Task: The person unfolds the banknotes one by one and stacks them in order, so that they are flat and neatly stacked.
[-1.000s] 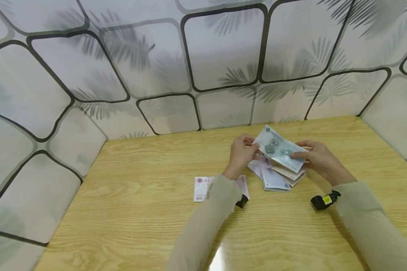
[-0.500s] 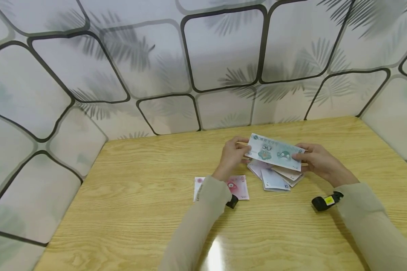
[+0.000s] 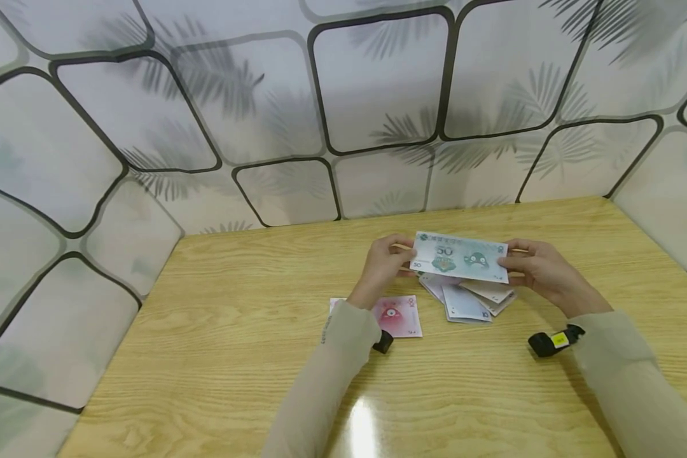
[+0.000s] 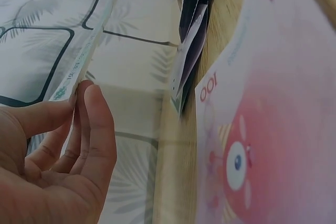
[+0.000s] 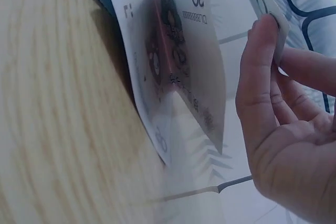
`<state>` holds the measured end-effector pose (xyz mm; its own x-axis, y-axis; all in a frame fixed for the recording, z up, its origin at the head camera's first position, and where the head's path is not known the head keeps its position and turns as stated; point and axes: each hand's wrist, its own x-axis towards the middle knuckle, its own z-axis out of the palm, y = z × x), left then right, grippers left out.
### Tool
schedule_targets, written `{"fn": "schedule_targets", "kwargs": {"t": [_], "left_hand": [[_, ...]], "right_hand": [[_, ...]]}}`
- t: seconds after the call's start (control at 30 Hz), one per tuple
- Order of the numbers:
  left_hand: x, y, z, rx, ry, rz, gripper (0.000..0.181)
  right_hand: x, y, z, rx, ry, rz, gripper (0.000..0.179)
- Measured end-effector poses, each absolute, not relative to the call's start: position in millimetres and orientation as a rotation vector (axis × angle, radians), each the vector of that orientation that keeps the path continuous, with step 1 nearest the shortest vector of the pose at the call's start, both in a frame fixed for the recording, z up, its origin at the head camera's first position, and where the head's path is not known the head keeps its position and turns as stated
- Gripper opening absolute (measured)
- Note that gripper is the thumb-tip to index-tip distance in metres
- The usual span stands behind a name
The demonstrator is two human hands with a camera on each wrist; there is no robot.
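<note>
A green play banknote (image 3: 459,258) marked 50 is held flat and stretched between both hands. My left hand (image 3: 380,266) pinches its left end between thumb and fingers. At the other end, the thumb and fingers of my right hand (image 3: 545,278) pinch it. Just below the note, overlapped by it in the head view, lies a pile of folded banknotes (image 3: 466,306). In the right wrist view, one brownish folded note (image 5: 202,72) marked 20 stands partly unfolded. A pink banknote (image 3: 399,317) marked 100 lies flat on the table, partly hidden by my left forearm.
The wooden table (image 3: 223,356) runs back to a patterned cloth wall (image 3: 378,89) close behind the hands. More of this cloth rises at the left and right. Black wrist cameras (image 3: 544,344) hang under both cuffs.
The green banknote has turned from a steep tilt to nearly level and shifted slightly left. My left hand has moved left and down with its end, uncovering more of the pink banknote's right side.
</note>
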<state>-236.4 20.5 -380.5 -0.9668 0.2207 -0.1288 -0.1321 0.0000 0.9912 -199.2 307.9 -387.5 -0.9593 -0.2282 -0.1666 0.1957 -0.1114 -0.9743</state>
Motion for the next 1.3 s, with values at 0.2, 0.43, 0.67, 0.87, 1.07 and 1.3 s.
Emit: {"fn": "schedule_targets", "kwargs": {"t": [0.2,0.43,0.67,0.87,1.07,1.3], "left_hand": [[-232,9,-380,0.143,1.977,2.083,0.014],[-225,-2,-378,0.176,1.976,2.049,0.017],[-220,-10,-377,0.218,2.025,2.016,0.017],[-208,-24,-376,0.305,2.057,1.96,0.016],[-195,-41,-379,0.358,2.086,1.926,0.015],[-187,-52,-368,0.389,2.105,1.946,0.017]], "right_hand": [[-195,309,-387,-0.153,1.863,-2.161,0.022],[-191,306,-383,-0.236,1.859,-2.173,0.026],[-188,302,-381,-0.27,1.924,-2.138,0.029],[-184,297,-380,-0.319,1.919,-2.142,0.03],[-183,287,-380,-0.38,1.926,-2.125,0.032],[-179,277,-379,-0.428,1.849,-2.154,0.032]]}}
